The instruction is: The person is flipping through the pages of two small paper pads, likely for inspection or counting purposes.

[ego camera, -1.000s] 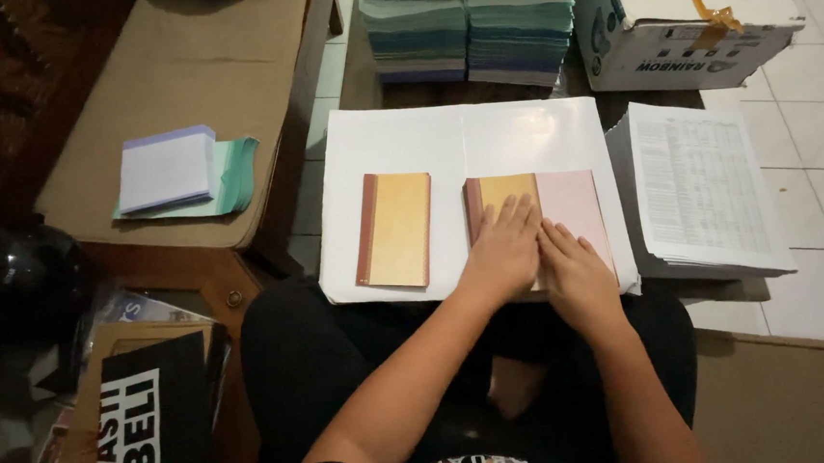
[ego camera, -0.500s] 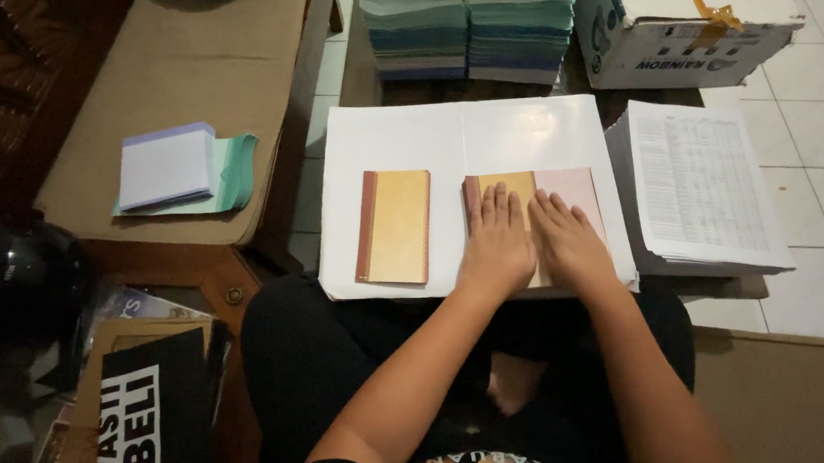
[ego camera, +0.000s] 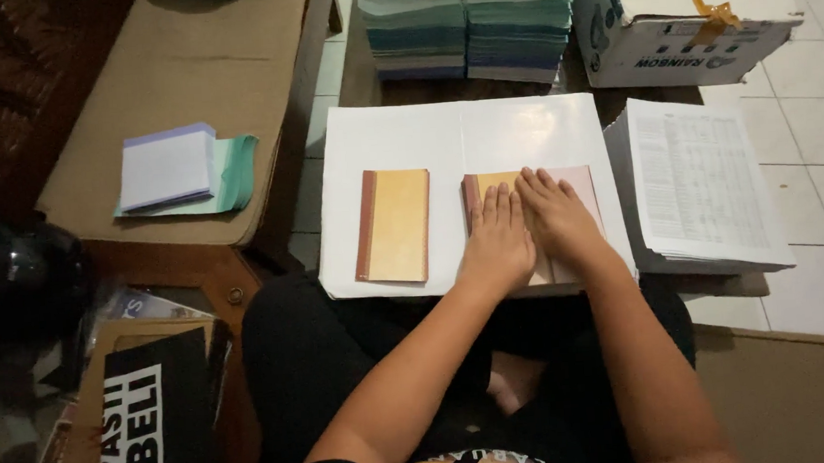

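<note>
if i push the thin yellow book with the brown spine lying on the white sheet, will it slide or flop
The thin yellow book with the brown spine lies flat on the glossy white sheet, so it would probably slide easily. It looks slim, so likely light. Its straight edges suggest a fairly stiff cover.

white carton (ego camera: 679, 44) top right, black sign (ego camera: 145, 424) bottom left

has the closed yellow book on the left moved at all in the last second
No. The closed yellow book lies at the same spot on the white sheet, just as far from that sheet's left edge as before; both hands press the other book.
</note>
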